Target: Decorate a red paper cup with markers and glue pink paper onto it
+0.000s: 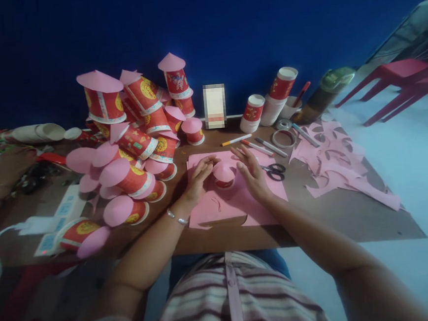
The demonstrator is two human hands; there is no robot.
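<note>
A small red paper cup [224, 184] stands on sheets of pink paper [206, 208], with a pink paper cone [224, 170] sitting on top like a roof. My left hand [201, 177] is at the cone's left side, fingers stretched out and close to its edge; whether they touch it I cannot tell. On the other side my right hand [251, 171] is open, fingers apart, beside the cone's right edge. A thin curled string or strip [216, 204] lies on the paper in front of the cup. Black-handled scissors [275, 171] rest right of my right hand.
Many cone-topped red cups [126, 177] are piled at left, near a power strip [61, 219]. Markers [259, 147], a tape roll [283, 138], stacked cups [282, 86] and a bottle [323, 92] stand or lie behind right. Pink paper scraps [335, 156] cover the right side.
</note>
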